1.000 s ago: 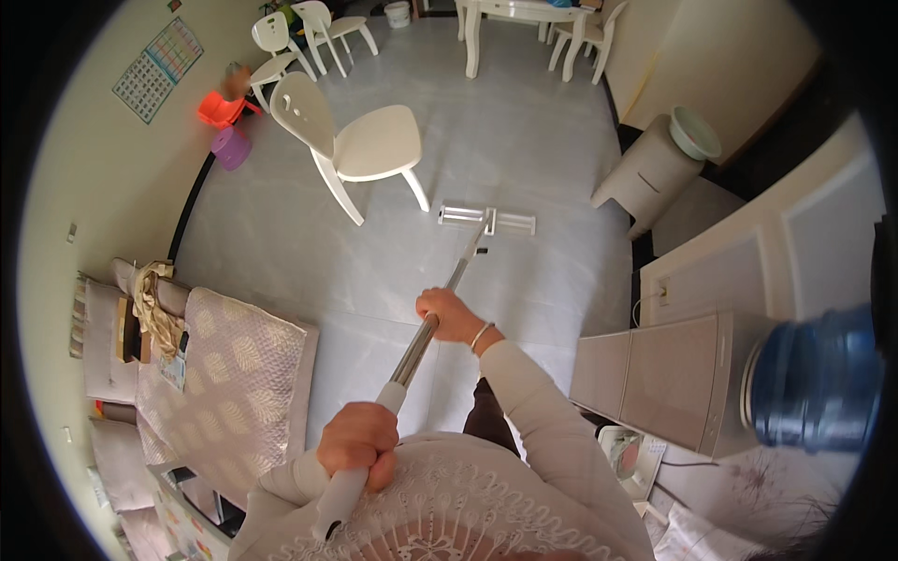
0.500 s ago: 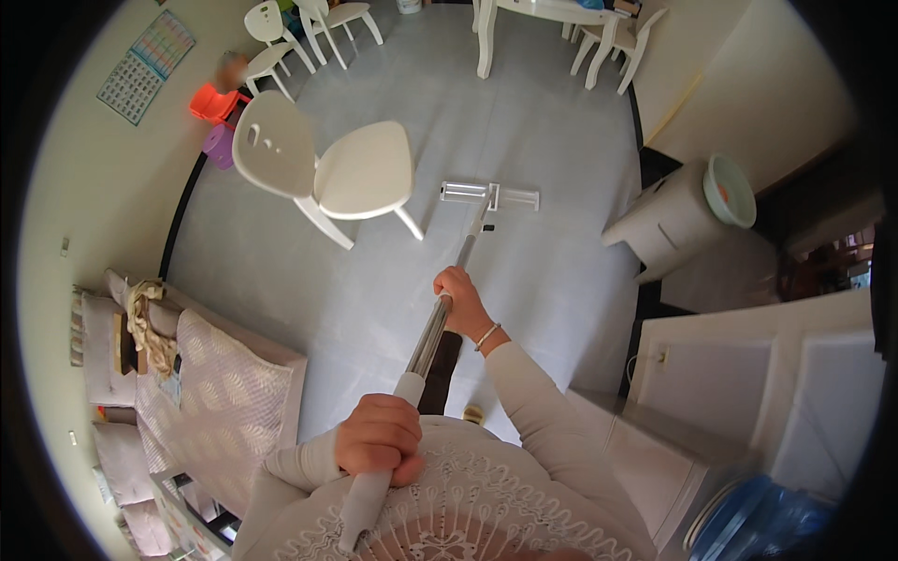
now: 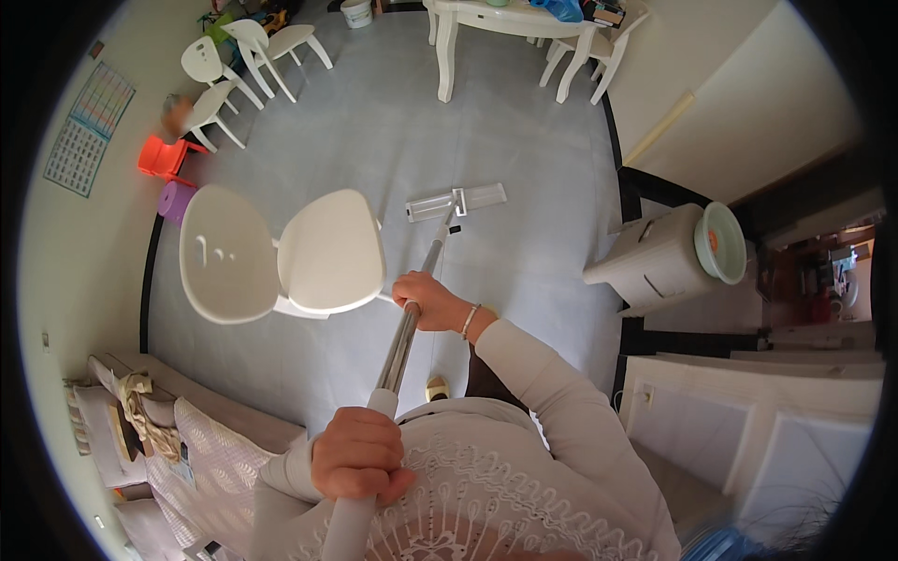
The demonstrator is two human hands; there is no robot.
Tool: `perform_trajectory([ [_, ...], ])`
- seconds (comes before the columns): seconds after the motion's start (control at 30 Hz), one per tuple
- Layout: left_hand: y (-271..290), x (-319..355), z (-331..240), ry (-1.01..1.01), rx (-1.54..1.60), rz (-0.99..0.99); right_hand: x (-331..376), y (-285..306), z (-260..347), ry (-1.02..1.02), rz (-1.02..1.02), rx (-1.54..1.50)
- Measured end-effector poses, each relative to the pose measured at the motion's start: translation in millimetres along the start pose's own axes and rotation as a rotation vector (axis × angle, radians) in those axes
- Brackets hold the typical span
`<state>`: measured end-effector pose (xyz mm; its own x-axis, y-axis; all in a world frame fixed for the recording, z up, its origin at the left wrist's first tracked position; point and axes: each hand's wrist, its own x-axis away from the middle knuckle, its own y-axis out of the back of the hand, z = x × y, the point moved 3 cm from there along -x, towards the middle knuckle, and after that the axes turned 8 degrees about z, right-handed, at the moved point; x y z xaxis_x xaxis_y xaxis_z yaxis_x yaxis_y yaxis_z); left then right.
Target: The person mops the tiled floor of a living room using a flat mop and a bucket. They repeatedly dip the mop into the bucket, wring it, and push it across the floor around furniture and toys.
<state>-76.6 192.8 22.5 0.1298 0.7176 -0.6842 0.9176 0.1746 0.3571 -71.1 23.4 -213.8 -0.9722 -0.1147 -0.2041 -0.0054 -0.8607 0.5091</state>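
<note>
A flat mop (image 3: 436,245) slants from my body out over the grey floor, its wide pale head (image 3: 430,208) resting on the tiles ahead. Low on the handle, close to my waist, my left hand (image 3: 360,455) is wrapped round the white grip. Farther along the metal pole my right hand (image 3: 428,299), with a bracelet at the wrist, is closed round it. A white chair (image 3: 332,251) stands just left of the pole and the mop head. One slippered foot (image 3: 437,387) shows below my right forearm.
White chairs (image 3: 210,98) and an orange child's chair (image 3: 166,157) line the left wall. A white table (image 3: 510,17) is at the far end. On the right stands a beige bin (image 3: 650,262) with a green basin (image 3: 722,243); a sofa (image 3: 220,449) is at lower left.
I have moved forward: the white chair and the bin look nearer and lower in view. The mop head lies a little farther left and is tilted differently. Both hands keep their hold.
</note>
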Motion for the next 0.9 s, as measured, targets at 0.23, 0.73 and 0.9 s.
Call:
perform_trajectory([
  [0.23, 31, -81, 129, 0.177, -0.196, -0.074, -93, 97, -114, 0.14, -0.038, -0.011],
  [0.73, 130, -146, 338, 0.289, -0.371, -0.351, -263, 228, -270, 0.168, 0.09, -0.102],
  [0.9, 213, -158, 420, 0.184, -0.335, -0.3, -352, 274, -321, 0.141, 0.088, -0.063],
])
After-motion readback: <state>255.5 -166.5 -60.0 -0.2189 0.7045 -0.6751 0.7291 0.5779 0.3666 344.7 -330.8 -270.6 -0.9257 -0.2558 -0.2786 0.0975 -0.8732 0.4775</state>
